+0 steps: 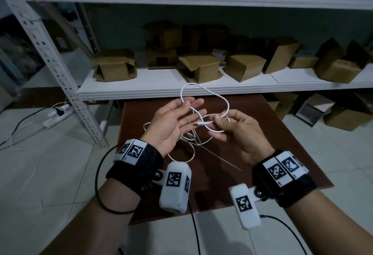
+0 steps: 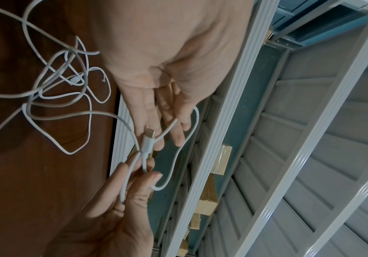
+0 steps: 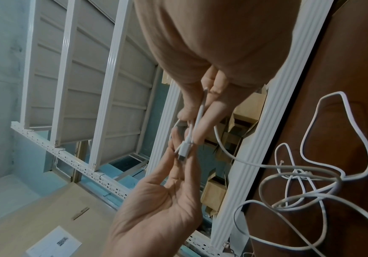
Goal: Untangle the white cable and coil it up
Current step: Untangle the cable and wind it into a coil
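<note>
Fingers and thumb of the right hand (image 1: 232, 131) pinch the white cable (image 1: 203, 88) just behind its plug (image 1: 201, 123). Beside it, the left hand (image 1: 171, 123) lies flat and spread, palm up, 1 loop draped across its fingers; the remaining tangle rests on the brown table (image 1: 282, 153) below.

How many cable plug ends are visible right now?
2. One plug hangs just past the right hand, which pinches the white cable. Another plug lies in the tangle on the table. Others may be hidden.
</note>
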Available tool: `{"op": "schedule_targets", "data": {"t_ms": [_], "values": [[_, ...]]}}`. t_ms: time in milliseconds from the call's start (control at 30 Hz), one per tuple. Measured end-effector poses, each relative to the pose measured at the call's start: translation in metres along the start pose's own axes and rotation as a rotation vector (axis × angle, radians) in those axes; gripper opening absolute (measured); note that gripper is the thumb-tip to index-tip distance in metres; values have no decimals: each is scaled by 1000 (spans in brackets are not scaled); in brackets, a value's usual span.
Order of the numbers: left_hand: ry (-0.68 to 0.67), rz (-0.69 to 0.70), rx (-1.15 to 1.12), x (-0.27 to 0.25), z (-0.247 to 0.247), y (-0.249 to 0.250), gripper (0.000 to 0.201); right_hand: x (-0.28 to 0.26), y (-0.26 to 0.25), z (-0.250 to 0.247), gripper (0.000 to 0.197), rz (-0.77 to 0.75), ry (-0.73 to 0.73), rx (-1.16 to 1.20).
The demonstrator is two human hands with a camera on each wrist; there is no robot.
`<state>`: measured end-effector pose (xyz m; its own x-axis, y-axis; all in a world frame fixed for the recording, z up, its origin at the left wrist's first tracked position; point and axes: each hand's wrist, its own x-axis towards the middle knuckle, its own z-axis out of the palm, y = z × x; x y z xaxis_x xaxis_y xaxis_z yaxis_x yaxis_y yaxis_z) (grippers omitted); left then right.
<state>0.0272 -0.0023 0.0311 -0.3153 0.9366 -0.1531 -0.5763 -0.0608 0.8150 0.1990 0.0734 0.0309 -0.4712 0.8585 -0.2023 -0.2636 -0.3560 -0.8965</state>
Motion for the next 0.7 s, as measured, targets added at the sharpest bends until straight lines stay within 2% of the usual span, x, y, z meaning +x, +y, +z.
{"op": "schedule_targets", "data": {"t_ms": [100, 267, 467, 533, 700], "values": [[-24, -22, 8, 0, 1, 1, 17, -2, -1, 1, 13, -22, 2, 13], [-95, -40, 32, -2, 2, -3, 50, -4, -4, 4, 14, -35, 0, 30], [-19, -91, 34, 1, 1, -14, 33, -7, -3, 7, 17, -37, -38, 41], [6, -81, -19, 3, 0, -15, 36, -8, -1, 8, 18, -32, -51, 43], [45, -24, -213, 5, 4, -11, 17, -7, 3, 11, 20, -9, -74, 42]]}}
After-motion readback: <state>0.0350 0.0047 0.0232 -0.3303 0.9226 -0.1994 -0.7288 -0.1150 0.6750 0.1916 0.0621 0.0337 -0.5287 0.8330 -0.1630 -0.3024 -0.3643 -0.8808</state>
